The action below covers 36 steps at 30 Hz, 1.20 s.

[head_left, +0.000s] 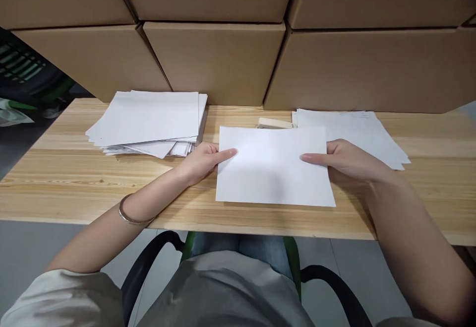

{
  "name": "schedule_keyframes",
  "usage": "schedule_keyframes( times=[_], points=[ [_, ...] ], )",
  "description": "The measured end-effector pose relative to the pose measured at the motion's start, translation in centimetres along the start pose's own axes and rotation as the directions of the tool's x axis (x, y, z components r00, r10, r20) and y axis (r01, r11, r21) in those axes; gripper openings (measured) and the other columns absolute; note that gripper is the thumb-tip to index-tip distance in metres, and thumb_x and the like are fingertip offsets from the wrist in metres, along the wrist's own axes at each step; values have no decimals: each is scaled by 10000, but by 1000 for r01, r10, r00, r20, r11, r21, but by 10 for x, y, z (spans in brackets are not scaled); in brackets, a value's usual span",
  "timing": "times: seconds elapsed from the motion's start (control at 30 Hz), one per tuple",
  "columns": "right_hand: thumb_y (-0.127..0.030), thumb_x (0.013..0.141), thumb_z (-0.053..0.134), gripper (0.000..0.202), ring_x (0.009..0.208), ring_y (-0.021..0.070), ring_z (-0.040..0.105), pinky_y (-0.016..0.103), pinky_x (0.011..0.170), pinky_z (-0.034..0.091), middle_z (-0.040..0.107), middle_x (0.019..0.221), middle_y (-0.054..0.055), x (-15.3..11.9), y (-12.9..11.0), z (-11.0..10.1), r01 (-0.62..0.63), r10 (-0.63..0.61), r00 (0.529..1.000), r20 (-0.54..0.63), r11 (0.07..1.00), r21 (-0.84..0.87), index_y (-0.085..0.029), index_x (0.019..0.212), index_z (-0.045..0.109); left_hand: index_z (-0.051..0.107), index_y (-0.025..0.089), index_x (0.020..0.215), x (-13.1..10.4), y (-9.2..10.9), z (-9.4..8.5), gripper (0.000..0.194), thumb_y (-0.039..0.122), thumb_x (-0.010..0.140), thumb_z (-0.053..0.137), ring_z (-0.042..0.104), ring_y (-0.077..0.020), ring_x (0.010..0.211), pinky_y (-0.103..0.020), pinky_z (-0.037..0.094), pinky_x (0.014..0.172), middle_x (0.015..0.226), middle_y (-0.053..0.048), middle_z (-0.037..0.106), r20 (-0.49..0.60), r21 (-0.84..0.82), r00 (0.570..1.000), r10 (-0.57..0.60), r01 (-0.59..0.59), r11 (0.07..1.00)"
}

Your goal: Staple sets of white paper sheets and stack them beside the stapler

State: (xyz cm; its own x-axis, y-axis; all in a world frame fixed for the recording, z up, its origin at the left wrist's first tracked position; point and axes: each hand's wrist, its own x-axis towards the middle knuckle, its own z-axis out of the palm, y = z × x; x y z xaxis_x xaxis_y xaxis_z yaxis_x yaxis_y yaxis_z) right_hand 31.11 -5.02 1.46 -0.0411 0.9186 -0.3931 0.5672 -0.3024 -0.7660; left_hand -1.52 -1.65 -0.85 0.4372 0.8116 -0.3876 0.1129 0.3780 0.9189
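Observation:
Between my two hands a white sheet of paper (273, 173) is held above the wooden table, its face toward me. My left hand (207, 160) pinches the left edge, thumb on top and fingers hidden behind. At the right edge my right hand (340, 158) grips in the same way, thumb lying over the sheet. Whether there is one sheet or more cannot be made out. Left of it lies a thick, uneven paper stack (152, 121). A thinner paper pile (353, 131) rests to the right, partly covered by the held paper and my right hand.
Large cardboard boxes (213, 64) stand stacked along the back of the table (67, 168). Behind the held sheet a small beige object (275, 123) shows only in part. Black chair armrests (143, 272) flank my lap below the table's front edge.

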Motion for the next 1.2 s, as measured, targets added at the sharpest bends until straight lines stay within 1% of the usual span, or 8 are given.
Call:
schedule_keyframes(
  times=[0.13, 0.23, 0.37, 0.5, 0.6, 0.7, 1.0, 1.2],
  points=[
    [-611, 673, 784, 445, 540, 142, 608, 291, 556, 516, 660, 622, 44, 8, 2, -7, -155, 149, 980, 132, 987, 44, -189, 639, 647, 727, 131, 629, -1, 9, -2, 262, 349, 759, 795, 566, -90, 538, -205, 395, 496, 646, -45, 714, 85, 82, 992, -96, 89, 993],
    [-663, 768, 672, 473, 581, 163, 632, 316, 596, 533, 684, 680, 59, 10, -1, -8, -121, 119, 988, -101, 993, -12, -192, 795, 712, 716, 127, 605, -1, 14, -2, 266, 327, 764, 791, 522, -69, 488, -195, 349, 450, 616, -34, 699, 101, 136, 984, -150, 136, 981],
    [-617, 810, 637, 406, 634, 194, 618, 354, 638, 494, 675, 704, 51, 18, -21, -6, 105, -204, 901, -384, 959, -263, -220, 811, 722, 688, 122, 578, 1, 12, -4, 320, 368, 746, 805, 455, -49, 453, -184, 279, 411, 549, -10, 643, 98, 162, 982, -161, 144, 976],
    [-549, 814, 658, 435, 1026, 262, 611, 378, 842, 469, 661, 1144, 91, 49, -47, 2, 385, -501, 858, -110, 771, -507, -243, 1120, 698, 723, 124, 636, 5, 8, -7, 296, 387, 744, 807, 534, -62, 527, -169, 351, 462, 626, -25, 692, 130, 143, 979, -157, 138, 980],
    [-481, 787, 697, 448, 1047, 274, 594, 351, 801, 445, 625, 1203, 104, 76, -62, 14, 391, -425, 901, 89, 704, -594, -219, 1149, 665, 739, 123, 666, 6, 8, -7, 278, 380, 743, 810, 594, -90, 584, -187, 421, 520, 688, -50, 728, 140, 113, 975, -170, 155, 981],
    [-398, 812, 675, 265, 901, 250, 602, 317, 682, 392, 652, 1053, 105, 88, -71, 28, 329, -341, 932, 119, 665, -670, -188, 969, 629, 751, 125, 696, 6, 10, -5, 254, 367, 745, 812, 620, -103, 615, -203, 462, 570, 734, -59, 750, 143, 88, 972, -184, 173, 981],
    [-416, 887, 568, 294, 682, 174, 527, 285, 591, 370, 603, 889, 42, 71, -64, 43, 366, -421, 906, -36, 824, -432, -232, 1037, 395, 762, 131, 721, 7, 12, -3, 223, 344, 782, 784, 630, -99, 624, -198, 463, 584, 745, -52, 757, 156, 85, 973, -168, 156, 984],
    [-274, 810, 577, 431, 886, 191, 571, 311, 751, 423, 605, 1119, 77, 89, -53, 53, 521, -558, 818, -139, 821, -233, -216, 1200, 404, 776, 145, 787, 8, 6, -1, 188, 333, 790, 772, 648, -101, 682, -194, 460, 614, 834, -58, 774, 142, 38, 982, -126, 122, 992]
  ],
)
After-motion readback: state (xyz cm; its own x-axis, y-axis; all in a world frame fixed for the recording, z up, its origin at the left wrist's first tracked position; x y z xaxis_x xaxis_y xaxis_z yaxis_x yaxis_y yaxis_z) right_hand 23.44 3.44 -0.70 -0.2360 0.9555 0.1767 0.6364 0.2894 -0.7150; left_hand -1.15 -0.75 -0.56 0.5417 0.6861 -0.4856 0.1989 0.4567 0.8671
